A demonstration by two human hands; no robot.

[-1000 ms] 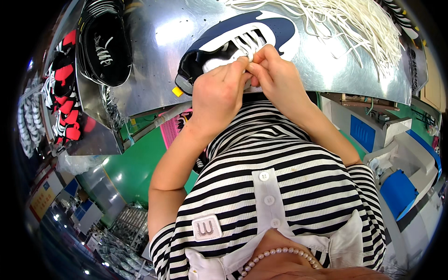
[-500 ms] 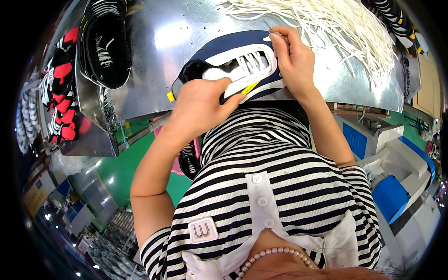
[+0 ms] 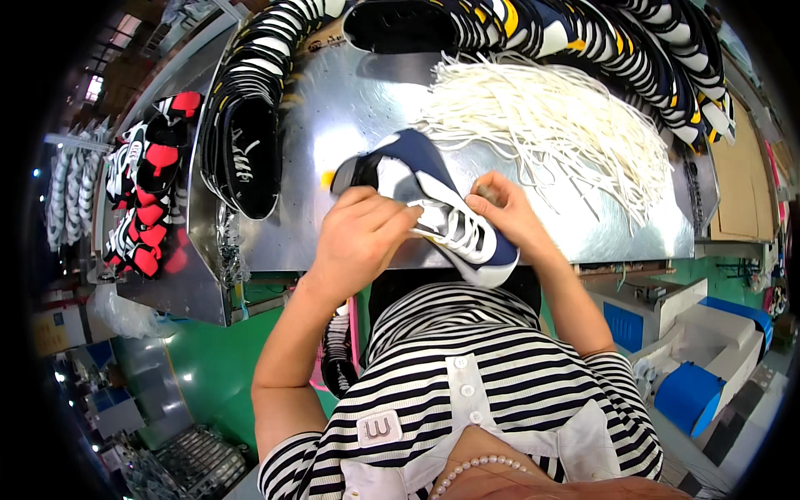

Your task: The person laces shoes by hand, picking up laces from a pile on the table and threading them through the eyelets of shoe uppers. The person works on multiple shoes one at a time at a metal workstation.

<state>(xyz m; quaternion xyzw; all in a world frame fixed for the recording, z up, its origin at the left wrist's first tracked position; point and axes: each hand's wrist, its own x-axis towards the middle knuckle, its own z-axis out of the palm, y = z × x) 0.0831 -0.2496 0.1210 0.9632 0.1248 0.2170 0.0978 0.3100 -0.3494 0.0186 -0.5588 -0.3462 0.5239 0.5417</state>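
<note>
A navy and white shoe upper (image 3: 433,179) lies aslant at the near edge of the metal table, its toe toward me. White lace (image 3: 467,237) crosses the eyelets near the toe; the heel end stands open, with a yellow tab beside it. My left hand (image 3: 362,237) is closed, its fingertips pinching the upper's eyelet edge. At the opposite side of the lacing, my right hand (image 3: 510,212) is closed with curled fingers and the thumb by the upper. Something greyish shows between those fingers, too small to make out.
A heap of white laces (image 3: 550,125) spreads beyond my right hand. Nested black uppers (image 3: 250,158) line the table's left, and more uppers (image 3: 575,42) curve along the back. Red, black and white shoe parts (image 3: 150,200) sit farther left. A grey and blue machine (image 3: 692,358) stands lower right.
The upper has turned so its toe points nearer to me. My right hand has come down from the upper's far side. My view has shifted, showing more of the table's back.
</note>
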